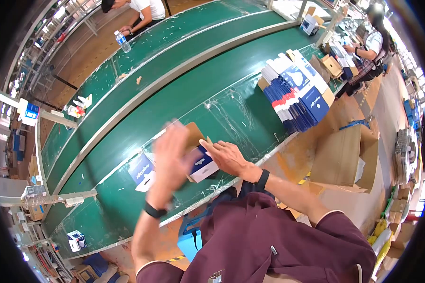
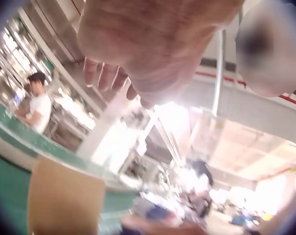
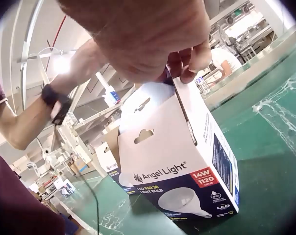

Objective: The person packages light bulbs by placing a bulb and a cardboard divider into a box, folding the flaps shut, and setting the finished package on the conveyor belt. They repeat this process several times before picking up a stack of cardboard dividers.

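A white and dark blue light bulb carton (image 3: 160,166), labelled Angel Light, stands on the green bench with its top flaps up. My right hand (image 1: 227,158) pinches a flap at its top edge, the fingers curled over the cardboard in the right wrist view. Motion blurs my left hand (image 1: 170,155), which is raised over the carton's left side with fingers extended and nothing in it. A brown inner flap (image 1: 193,135) stands up between the hands. Close on the left is a second carton (image 1: 140,170), partly hidden behind the left hand in the head view.
Flattened cartons are piled in a large stack (image 1: 295,92) at the bench's right end. An open brown shipping box (image 1: 337,158) stands on the floor. A rail (image 1: 184,59) runs along the bench. A water bottle (image 1: 123,41) stands across it near a seated person; another person works far right.
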The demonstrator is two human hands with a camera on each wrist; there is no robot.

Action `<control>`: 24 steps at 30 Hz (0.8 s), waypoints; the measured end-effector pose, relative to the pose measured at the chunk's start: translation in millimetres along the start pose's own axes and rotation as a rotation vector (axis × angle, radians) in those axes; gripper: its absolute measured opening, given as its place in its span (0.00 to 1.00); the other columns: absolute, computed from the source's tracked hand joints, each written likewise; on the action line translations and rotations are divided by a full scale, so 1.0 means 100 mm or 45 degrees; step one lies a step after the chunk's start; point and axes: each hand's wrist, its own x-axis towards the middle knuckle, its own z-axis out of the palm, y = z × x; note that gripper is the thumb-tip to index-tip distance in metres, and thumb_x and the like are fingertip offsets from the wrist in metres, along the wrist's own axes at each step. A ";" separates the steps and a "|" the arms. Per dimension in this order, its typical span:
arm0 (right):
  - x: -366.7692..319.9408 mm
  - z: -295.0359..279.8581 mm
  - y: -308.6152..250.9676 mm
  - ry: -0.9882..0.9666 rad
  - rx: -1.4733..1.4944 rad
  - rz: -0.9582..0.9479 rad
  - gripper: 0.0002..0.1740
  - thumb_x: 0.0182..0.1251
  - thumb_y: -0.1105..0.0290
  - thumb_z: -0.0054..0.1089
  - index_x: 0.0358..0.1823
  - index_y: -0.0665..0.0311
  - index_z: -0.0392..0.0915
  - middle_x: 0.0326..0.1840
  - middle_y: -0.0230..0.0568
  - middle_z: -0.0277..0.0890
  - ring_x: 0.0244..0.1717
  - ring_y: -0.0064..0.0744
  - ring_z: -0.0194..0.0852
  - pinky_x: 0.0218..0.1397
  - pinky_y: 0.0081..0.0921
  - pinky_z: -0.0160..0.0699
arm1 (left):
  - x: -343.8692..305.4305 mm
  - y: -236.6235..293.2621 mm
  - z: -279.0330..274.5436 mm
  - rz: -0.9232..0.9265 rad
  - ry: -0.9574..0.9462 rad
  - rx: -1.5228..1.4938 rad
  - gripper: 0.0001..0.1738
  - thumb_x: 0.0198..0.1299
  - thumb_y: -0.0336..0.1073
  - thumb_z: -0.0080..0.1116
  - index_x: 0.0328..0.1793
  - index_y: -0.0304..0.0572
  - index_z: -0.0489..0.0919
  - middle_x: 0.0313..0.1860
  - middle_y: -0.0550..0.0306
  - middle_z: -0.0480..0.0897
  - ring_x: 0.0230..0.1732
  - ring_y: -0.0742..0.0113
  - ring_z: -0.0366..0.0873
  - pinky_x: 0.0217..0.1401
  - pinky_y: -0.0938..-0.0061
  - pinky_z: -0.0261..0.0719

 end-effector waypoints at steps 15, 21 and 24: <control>0.02 -0.10 -0.06 -0.405 -0.497 -0.439 0.25 0.61 0.54 0.69 0.54 0.64 0.85 0.64 0.50 0.81 0.81 0.55 0.62 0.85 0.70 0.45 | -0.98 0.15 1.28 -0.221 0.001 0.179 0.18 0.57 0.38 0.72 0.51 0.42 0.82 0.55 0.48 0.85 0.59 0.52 0.81 0.77 0.39 0.62; -0.08 0.39 0.24 -0.395 -0.051 -0.454 0.05 0.66 0.67 0.61 0.38 0.53 0.85 0.23 0.38 0.83 0.32 0.40 0.87 0.78 0.70 0.53 | -0.92 0.03 1.34 0.007 -0.069 0.087 0.05 0.55 0.36 0.72 0.36 0.49 0.86 0.34 0.58 0.87 0.47 0.51 0.84 0.64 0.40 0.70; -0.12 0.39 0.33 -0.334 -0.223 -0.518 0.07 0.69 0.65 0.63 0.37 0.59 0.77 0.18 0.36 0.75 0.29 0.42 0.83 0.81 0.69 0.50 | -0.91 0.01 1.19 -0.365 -0.283 -0.116 0.18 0.60 0.38 0.71 0.56 0.47 0.87 0.47 0.47 0.88 0.54 0.42 0.83 0.67 0.39 0.71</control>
